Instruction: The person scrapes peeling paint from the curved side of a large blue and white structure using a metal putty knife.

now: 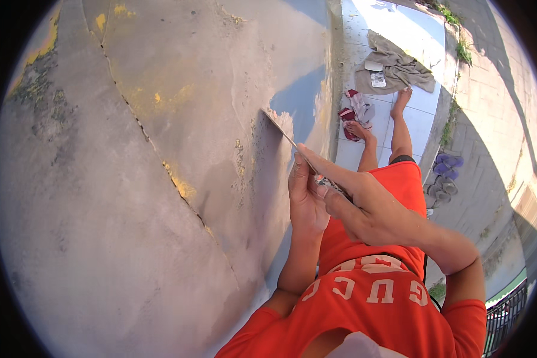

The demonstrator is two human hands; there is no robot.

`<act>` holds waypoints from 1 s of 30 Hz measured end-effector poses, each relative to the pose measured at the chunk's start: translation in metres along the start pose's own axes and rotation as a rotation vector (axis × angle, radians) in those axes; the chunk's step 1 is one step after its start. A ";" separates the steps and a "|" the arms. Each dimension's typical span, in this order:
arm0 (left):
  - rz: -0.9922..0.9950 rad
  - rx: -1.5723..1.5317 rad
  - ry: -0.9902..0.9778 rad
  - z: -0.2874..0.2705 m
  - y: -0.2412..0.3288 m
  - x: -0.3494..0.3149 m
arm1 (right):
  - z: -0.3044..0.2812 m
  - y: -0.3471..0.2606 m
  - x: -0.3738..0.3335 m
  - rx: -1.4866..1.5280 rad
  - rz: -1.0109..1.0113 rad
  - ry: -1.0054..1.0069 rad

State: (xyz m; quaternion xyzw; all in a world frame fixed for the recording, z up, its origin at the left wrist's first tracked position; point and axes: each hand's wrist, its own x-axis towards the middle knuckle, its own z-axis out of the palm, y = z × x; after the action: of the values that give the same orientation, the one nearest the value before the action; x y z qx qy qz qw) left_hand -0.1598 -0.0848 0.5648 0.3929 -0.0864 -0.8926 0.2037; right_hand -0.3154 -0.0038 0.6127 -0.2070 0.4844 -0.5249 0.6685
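Observation:
My right hand (364, 200) is closed around the handle of a scraper (287, 138), whose thin blade shows nearly edge-on. One finger of that hand lies stretched along the blade. My left hand (306, 200) is pressed against the same tool from the other side, its fingers bent around the part near the handle and partly hidden. The blade's far end touches the wall (215, 107), beside a rough patch of pale, crumbly coating (282, 122). Light-blue paint (307, 98) borders that patch on the right.
A long crack (143, 128) with yellow paint remnants crosses the wall. My bare feet stand on light tiles (409, 128), near a crumpled grey-brown cloth (397, 65) and a red-and-white cloth (359, 107). Purple slippers (447, 165) lie on paving at the right.

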 end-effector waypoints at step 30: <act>-0.090 0.150 0.072 -0.061 -0.009 -0.057 | 0.043 0.030 0.071 0.081 -1.234 0.517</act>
State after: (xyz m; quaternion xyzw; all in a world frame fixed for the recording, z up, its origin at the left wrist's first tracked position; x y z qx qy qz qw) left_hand -0.0828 -0.0518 0.5584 0.4424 -0.1279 -0.8771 0.1363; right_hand -0.2651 -0.0668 0.5776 -0.2883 0.4017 -0.8614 0.1158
